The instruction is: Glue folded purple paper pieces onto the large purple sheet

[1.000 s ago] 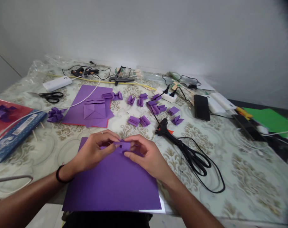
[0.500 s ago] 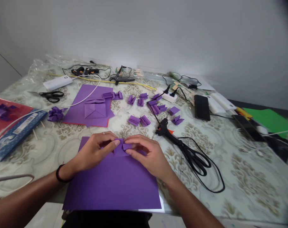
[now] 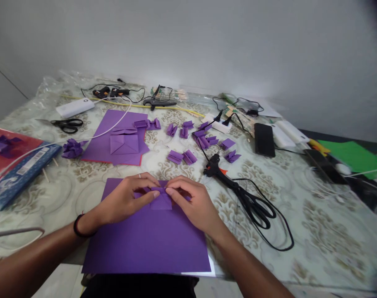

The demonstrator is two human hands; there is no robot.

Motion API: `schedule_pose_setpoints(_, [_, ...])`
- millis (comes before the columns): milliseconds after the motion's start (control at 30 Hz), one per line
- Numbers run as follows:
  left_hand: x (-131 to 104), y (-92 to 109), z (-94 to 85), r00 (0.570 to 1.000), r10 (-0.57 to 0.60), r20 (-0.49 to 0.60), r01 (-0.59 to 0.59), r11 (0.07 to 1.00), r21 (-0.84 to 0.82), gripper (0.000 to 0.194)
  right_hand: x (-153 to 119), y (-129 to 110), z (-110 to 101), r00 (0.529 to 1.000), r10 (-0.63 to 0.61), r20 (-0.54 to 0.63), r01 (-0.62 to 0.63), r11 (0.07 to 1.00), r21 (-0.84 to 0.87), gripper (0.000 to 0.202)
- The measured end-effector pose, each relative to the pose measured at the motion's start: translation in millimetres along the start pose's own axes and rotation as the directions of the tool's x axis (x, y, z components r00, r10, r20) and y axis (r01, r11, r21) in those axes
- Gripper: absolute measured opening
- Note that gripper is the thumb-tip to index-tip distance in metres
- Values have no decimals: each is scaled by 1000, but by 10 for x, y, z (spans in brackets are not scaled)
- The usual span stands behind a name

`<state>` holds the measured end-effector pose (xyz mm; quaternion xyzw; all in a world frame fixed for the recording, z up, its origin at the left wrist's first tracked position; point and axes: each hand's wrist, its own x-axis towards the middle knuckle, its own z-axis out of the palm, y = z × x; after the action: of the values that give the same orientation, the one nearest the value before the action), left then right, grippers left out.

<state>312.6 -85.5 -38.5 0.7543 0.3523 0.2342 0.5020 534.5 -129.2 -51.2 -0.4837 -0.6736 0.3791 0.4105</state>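
Between my hands is a small square of purple paper [image 3: 161,202], its top edge folded over. My left hand [image 3: 130,196] pinches the fold's left part with thumb and fingers, while my right hand [image 3: 190,200] pinches its right part. Both thumbs press on the near side, close together; the far fingertips are partly hidden behind the fold. Beneath them lies a large purple sheet [image 3: 147,244] at the table's front edge. Several folded purple paper pieces [image 3: 175,157] are scattered beyond my hands.
A hot glue gun [image 3: 213,165] lies right of my hands, beside black-handled scissors [image 3: 256,209]. At left are other scissors [image 3: 67,124], a crumpled purple paper flower [image 3: 73,148] and a blue packet [image 3: 27,174]. A phone [image 3: 264,140] and power strip [image 3: 217,123] sit farther back.
The top strip of the small paper has been folded flat across, where a flap stood up before. My right hand has shifted slightly, its thumb closer to the left one.
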Motion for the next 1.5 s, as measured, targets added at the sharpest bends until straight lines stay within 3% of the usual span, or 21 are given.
schedule_pose_setpoints(300, [6, -49, 14, 996, 85, -25, -85, 996, 2, 12, 0, -10, 27, 999, -2, 37, 2, 1000, -2, 15])
schedule_pose_setpoints(733, [-4, -53, 55, 996, 27, -83, -19, 994, 105, 9, 5, 17, 49, 994, -63, 94, 66, 997, -30, 8])
schedule_pose_setpoints(800, [-3, -41, 40, 994, 15, -105, -4, 995, 103, 9, 35, 27, -103, 995, -64, 74, 72, 992, -107, 10])
schedule_pose_setpoints(867, [-1, -37, 12, 990, -26, -139, 40, 995, 95, 12, 52, 102, -393, 997, -55, -46, 41, 965, -260, 18])
schedule_pose_setpoints(900, [0, -36, -5, 986, -58, -156, 72, 994, 84, 14, 47, 170, -576, 982, -54, -180, -15, 931, -364, 20])
schedule_pose_setpoints(967, [6, -38, -37, 976, -126, -179, 134, 990, 34, 20, 10, 354, -954, 904, -96, -416, -172, 810, -560, 23])
schedule_pose_setpoints(1067, [24, -50, -61, 966, -198, -166, 190, 980, -61, 23, -79, 657, -1345, 836, 48, -546, -444, 643, -624, 32])
schedule_pose_setpoints(1167, [37, -71, -60, 961, -223, -164, 205, 972, -117, 20, -114, 851, -1414, 859, 229, -458, -493, 611, -619, 42])
schedule_pose_setpoints(1267, [34, -90, -56, 958, -225, -178, 198, 968, -156, 17, -64, 917, -1324, 867, 328, -375, -496, 633, -595, 36])
schedule_pose_setpoints(1500, [25, -104, -98, 971, -158, -179, 124, 974, -191, 20, 20, 887, -1317, 854, 338, -395, -519, 599, -610, 30])
